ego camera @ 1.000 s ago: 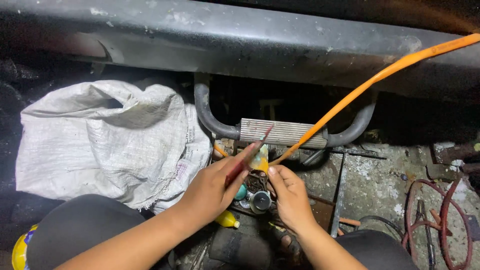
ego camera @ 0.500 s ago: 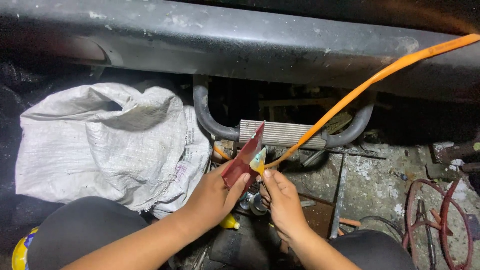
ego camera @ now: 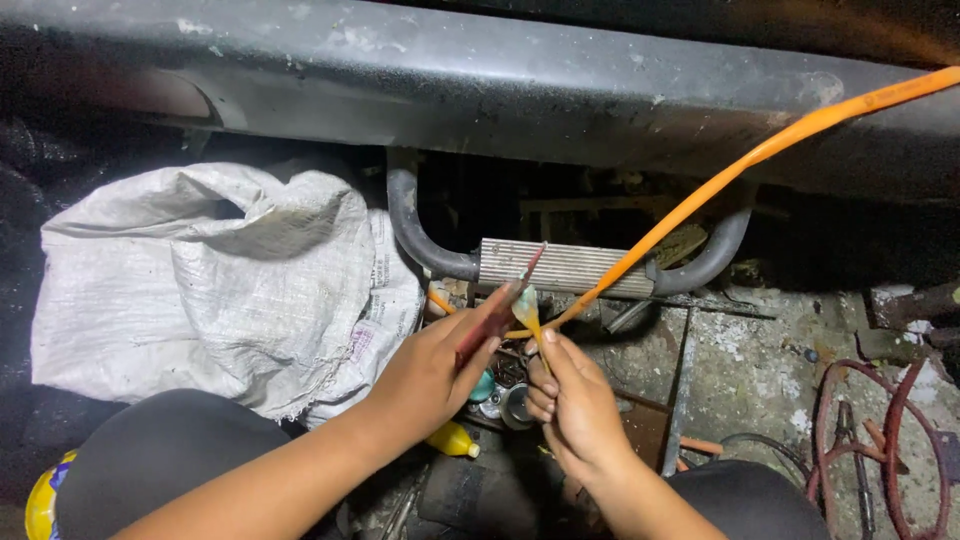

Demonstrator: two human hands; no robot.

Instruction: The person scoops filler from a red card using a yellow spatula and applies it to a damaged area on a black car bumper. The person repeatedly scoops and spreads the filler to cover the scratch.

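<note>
While the left hand [ego camera: 430, 375] grips a red-handled blade [ego camera: 500, 312] slanting up and to the right, the right hand [ego camera: 580, 410] pinches the orange hose [ego camera: 700, 205] end just beside its tip, nearly touching.

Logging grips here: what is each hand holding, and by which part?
Left hand grips a dark red blade-like tool by its lower end; right hand pinches the orange hose at its near tip.

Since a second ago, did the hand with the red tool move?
Yes. The left hand with the red tool has tilted so its tip now points up at the ribbed metal block, while the white sack stayed put.
</note>
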